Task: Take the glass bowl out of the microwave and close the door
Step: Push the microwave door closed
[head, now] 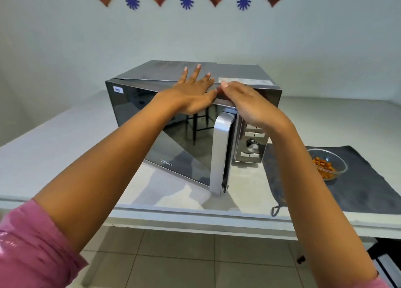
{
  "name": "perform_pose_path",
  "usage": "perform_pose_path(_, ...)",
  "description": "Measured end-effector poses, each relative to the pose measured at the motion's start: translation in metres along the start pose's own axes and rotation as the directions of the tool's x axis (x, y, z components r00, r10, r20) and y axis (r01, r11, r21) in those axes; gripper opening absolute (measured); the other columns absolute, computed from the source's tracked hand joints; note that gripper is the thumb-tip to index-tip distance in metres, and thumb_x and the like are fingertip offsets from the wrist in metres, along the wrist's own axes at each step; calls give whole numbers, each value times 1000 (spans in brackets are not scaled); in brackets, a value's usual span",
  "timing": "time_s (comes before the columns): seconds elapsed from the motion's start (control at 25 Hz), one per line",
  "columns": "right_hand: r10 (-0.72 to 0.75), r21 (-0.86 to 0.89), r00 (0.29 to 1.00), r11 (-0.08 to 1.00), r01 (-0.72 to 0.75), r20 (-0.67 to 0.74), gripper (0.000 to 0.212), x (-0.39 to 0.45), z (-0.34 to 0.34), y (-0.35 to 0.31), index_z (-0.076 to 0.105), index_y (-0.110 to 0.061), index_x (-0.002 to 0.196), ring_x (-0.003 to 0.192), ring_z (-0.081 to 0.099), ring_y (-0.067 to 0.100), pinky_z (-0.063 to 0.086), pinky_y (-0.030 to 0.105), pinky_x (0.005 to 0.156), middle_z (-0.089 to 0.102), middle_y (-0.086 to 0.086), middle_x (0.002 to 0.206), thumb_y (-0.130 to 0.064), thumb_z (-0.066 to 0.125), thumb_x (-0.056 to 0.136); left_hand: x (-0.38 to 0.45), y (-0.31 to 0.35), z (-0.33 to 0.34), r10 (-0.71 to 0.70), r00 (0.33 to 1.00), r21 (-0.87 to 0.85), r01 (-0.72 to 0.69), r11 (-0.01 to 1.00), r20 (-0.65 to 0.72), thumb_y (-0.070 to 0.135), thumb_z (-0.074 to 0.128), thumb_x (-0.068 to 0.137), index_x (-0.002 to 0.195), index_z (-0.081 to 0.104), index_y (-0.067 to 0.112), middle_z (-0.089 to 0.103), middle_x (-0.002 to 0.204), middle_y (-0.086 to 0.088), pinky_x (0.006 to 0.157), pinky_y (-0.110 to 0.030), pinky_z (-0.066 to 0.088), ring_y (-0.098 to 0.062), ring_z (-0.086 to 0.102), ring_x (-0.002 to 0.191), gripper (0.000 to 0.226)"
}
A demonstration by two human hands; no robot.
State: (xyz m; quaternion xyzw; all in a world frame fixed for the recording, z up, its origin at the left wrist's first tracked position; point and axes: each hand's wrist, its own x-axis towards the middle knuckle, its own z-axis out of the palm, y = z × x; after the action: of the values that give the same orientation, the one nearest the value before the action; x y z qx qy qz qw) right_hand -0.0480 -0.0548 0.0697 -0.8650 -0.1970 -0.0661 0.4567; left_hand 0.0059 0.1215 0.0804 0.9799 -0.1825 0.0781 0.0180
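A pale wall with blue flower stickers backs a white worktop [65, 140] that stands over a tiled floor. The clear glass bowl [328, 164], holding orange-brown chunks of food, is already out: it sits on a dark grey cloth mat [364, 185] to the right of the black and silver microwave [195, 75], apart from it. What is left is the mirrored black door with its silver handle [221, 151], which stands ajar, swung partway out from a hinge on the left.

The left hand [191, 92] lies flat on the microwave's top near the front edge, fingers [196, 71] spread. The right hand [245, 101] curls over the door's top corner, fingers pressed together; whether they grip the edge or only rest on it is hard to tell from this angle.

The main risk is a pinch: the right fingertips seem to lie along the closing gap, so a quick push could trap them against the frame. A hard shove could also slide the whole oven back on the smooth worktop, though the left hand looks placed to brace it. A soft push may leave the latch uncaught. Nothing blocks the door's swing; the mat's hanging loop [275, 210] and the bowl are clear of it.
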Motion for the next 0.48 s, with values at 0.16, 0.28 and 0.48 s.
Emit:
perform_pose_path(0.16, -16, -348, 997, 937, 41, 77, 60, 23, 6, 3, 51, -20, 143, 139, 44, 23, 32, 38, 114, 53, 4, 147, -54, 19, 104, 20, -1, 3, 34, 999, -9, -34, 999, 10, 49, 6, 102, 157, 5, 20, -5, 165, 0, 117, -43, -19, -19, -23, 147, 62)
perform_pose_path(0.28, 99, -437, 990, 890, -132, -96, 89, 39, 15, 7, 46, -11, 145, 147, 31, 32, 19, 53, 123, 47, 13, 151, -72, 6, 94, 30, -1, 2, 49, 999, -63, -48, 997, 22, 48, 4, 101, 156, 7, 20, -1, 165, -2, 119, -45, -14, -20, -18, 149, 62)
perform_pose_path(0.48, 36, -545, 958, 816, -192, -285, 91, 56, 21, 25, 23, -6, 156, 156, -7, 28, -7, 51, 125, 17, 11, 167, -71, 6, 94, 49, -2, 4, 18, 1000, -138, -14, 990, 23, 42, 3, 102, 157, 6, 17, 1, 165, -3, 120, -46, -12, -19, -14, 150, 59)
